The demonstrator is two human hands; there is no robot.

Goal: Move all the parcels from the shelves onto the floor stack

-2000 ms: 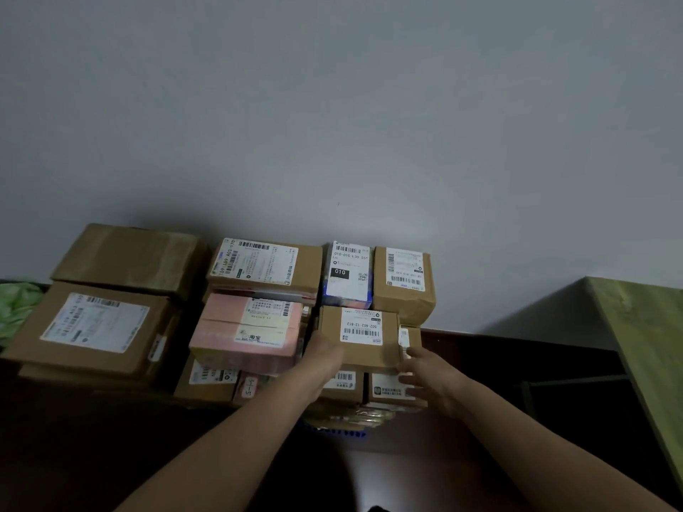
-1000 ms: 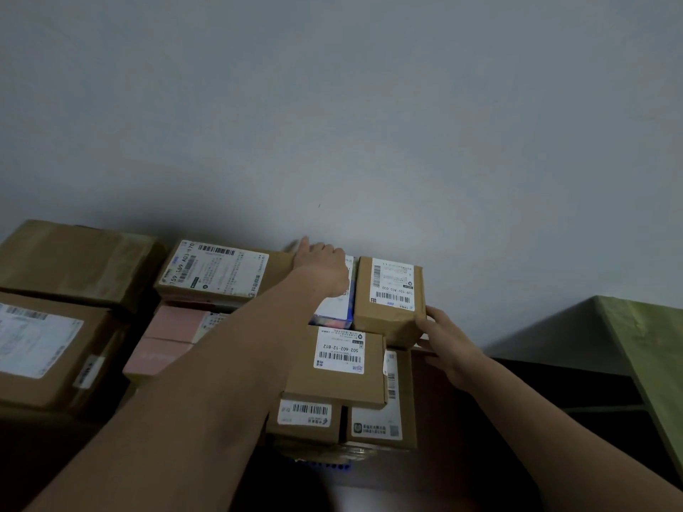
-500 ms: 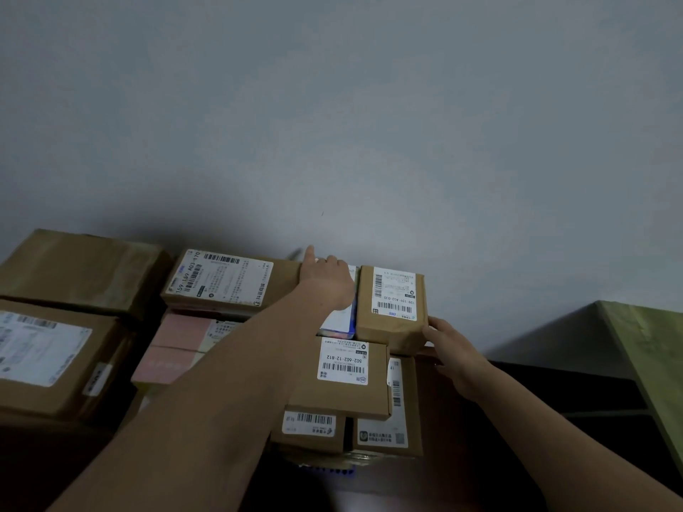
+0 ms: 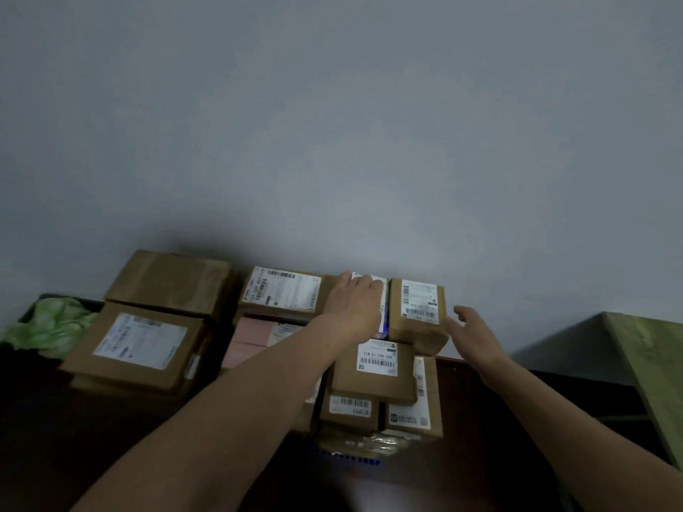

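Note:
Several brown cardboard parcels with white labels are stacked against a grey wall. My left hand (image 4: 356, 303) lies flat with straight fingers on a white and blue parcel (image 4: 383, 308) at the back of the stack. To its right stands a small brown parcel (image 4: 417, 312). My right hand (image 4: 475, 336) is open beside that parcel's right side, fingers spread, at or just off its edge. In front sits another labelled brown parcel (image 4: 373, 371), with two more parcels (image 4: 349, 410) below it.
A pink parcel (image 4: 255, 336) and a wide labelled parcel (image 4: 284, 293) lie left of my arm. Two big brown boxes (image 4: 140, 349) stand further left beside green cloth (image 4: 51, 325). A green tabletop (image 4: 650, 367) is at the right. Dark floor (image 4: 480, 419) lies in front.
Both hands left the front parcel they held two seconds ago and reached back. My left hand stays on the white and blue parcel; my right hand has drawn slightly away from the small brown parcel.

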